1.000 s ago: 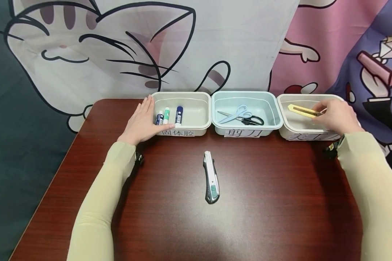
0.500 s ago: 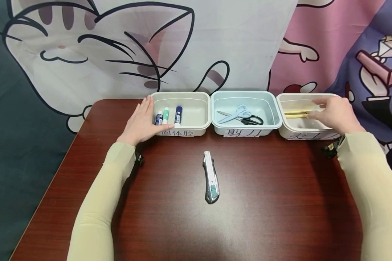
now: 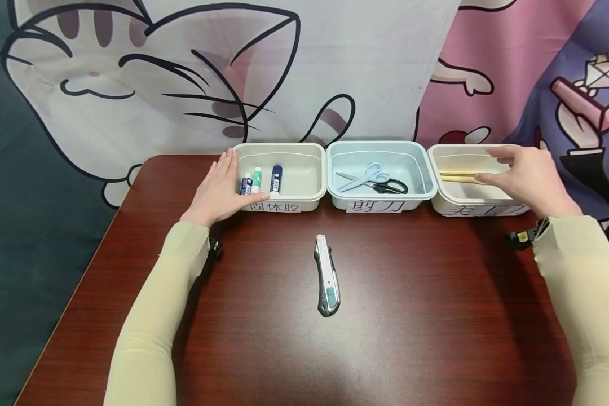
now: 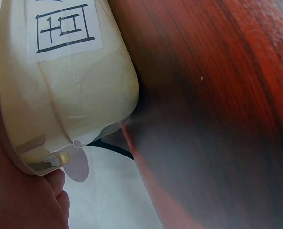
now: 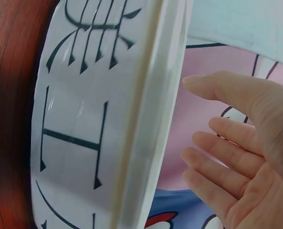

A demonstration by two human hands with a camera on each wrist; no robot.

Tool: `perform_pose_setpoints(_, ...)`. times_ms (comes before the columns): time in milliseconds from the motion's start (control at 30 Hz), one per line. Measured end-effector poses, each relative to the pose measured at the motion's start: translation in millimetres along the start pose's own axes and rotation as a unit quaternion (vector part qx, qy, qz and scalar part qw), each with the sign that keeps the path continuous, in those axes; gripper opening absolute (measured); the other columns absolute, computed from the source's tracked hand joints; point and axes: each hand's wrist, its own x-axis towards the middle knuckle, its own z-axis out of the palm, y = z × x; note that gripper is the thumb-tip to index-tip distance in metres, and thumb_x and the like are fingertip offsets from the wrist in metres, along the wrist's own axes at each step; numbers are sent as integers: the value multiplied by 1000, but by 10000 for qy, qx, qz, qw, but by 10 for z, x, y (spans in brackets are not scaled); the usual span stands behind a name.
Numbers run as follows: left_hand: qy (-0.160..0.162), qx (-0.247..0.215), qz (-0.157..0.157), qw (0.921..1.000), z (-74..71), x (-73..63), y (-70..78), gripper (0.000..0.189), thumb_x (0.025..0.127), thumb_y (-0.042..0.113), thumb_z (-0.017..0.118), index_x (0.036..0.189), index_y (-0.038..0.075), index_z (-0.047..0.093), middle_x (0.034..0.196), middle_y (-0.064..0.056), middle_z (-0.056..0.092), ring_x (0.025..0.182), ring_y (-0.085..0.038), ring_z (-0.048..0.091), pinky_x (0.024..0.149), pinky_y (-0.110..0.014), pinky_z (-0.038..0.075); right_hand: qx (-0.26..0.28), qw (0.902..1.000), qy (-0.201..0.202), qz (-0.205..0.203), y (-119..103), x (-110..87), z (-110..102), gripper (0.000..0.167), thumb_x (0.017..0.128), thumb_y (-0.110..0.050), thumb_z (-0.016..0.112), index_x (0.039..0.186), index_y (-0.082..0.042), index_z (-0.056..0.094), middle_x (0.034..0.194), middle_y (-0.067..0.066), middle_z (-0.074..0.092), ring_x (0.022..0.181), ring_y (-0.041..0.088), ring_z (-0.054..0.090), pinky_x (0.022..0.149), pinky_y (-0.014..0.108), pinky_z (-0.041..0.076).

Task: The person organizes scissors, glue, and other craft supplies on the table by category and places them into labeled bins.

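My left hand point(image 3: 217, 189) rests against the left corner of a cream bin point(image 3: 304, 197), fingers straight along its side and thumb over the front rim. Glue sticks point(image 3: 276, 179) stand or lean inside that bin. At the right, my right hand point(image 3: 533, 177) hovers over another cream bin point(image 3: 449, 200); in the right wrist view its thumb and fingers are apart with nothing between them. Below its fingertips lies a yellow utility knife point(image 3: 457, 176) in that bin, partly hidden by the hand. A silver and black utility knife point(image 3: 327, 276) lies on the table in front.
Between the cream bins stands a light blue bin point(image 3: 421, 194) holding blue scissors point(image 3: 370, 176) and black-handled scissors point(image 3: 393, 187). All the bins carry paper labels in front. Behind the brown table point(image 3: 264, 338) hangs a printed cloth point(image 3: 375, 56).
My right hand has let go of the yellow utility knife, which has come down into the right bin. The fingers have spread and lifted slightly. The left hand stays put.
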Motion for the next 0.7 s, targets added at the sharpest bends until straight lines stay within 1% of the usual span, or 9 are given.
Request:
perform_pose_setpoints(67, 2, -12, -7, 10000, 1, 1, -2, 132, 80, 88, 51, 160, -2, -1, 169, -16, -3, 154, -25, -6, 124, -41, -1, 37, 10000, 48, -77, -31, -23, -18, 67, 87, -27, 81, 138, 7, 57, 122, 41, 58, 108, 61, 52, 120, 61, 7)
perform_pose_setpoints(133, 11, -12, -2, 10000, 2, 2, -4, 132, 80, 88, 51, 160, -2, 0, 169, -16, -3, 154, -26, -5, 124, -41, 0, 62, 9999, 61, -109, -64, -50, -34, 66, 87, -27, 81, 138, 7, 57, 122, 41, 57, 108, 60, 53, 120, 61, 7)
perform_pose_setpoints(233, 8, -24, -10, 10000, 1, 1, -7, 132, 80, 88, 51, 160, -2, -1, 169, -16, -3, 155, -26, -4, 124, -41, 0, 99, 9998, 104, -168, -115, -84, -52, 66, 87, -27, 81, 139, 6, 58, 123, 40, 58, 108, 59, 54, 118, 62, 11)
perform_pose_setpoints(300, 1, -28, -13, 10000, 2, 0, -8, 132, 80, 88, 51, 161, -2, 0, 169, -16, -3, 155, -26, -4, 124, -41, -1, 125, 9996, 143, -197, -149, -110, -56, 65, 87, -27, 81, 139, 5, 58, 123, 39, 58, 108, 58, 55, 113, 64, 21)
perform_pose_setpoints(367, -19, -32, -15, 10000, 2, 1, -9, 132, 80, 88, 51, 160, -2, -1, 169, -15, -4, 154, -25, -5, 123, -40, -2, 144, 9994, 210, -213, -185, -140, -55, 65, 86, -27, 82, 139, 3, 59, 123, 38, 60, 109, 56, 56, 104, 64, 32)
perform_pose_setpoints(433, -28, -30, -5, 10000, 3, 4, -10, 132, 80, 88, 51, 160, -2, -1, 168, -14, -6, 154, -24, -6, 123, -39, -3, 176, 9991, 284, -248, -221, -174, -51, 63, 85, -26, 82, 138, 3, 61, 123, 36, 61, 109, 55, 58, 93, 63, 38)
perform_pose_setpoints(467, -27, -27, 0, 10000, 3, 5, -11, 132, 80, 88, 51, 160, -2, -1, 168, -14, -6, 154, -24, -6, 123, -39, -3, 182, 9989, 329, -276, -245, -188, -51, 62, 85, -26, 82, 137, 2, 62, 123, 35, 62, 109, 54, 58, 89, 62, 39)
perform_pose_setpoints(700, -30, -29, -16, 10000, -3, 5, -5, 131, 80, 87, 51, 160, -2, -2, 168, -14, -7, 154, -24, -7, 123, -39, -3, 190, 9971, 449, -592, -435, -274, -25, 60, 84, -26, 84, 133, 4, 65, 127, 31, 62, 113, 52, 57, 91, 67, 40)
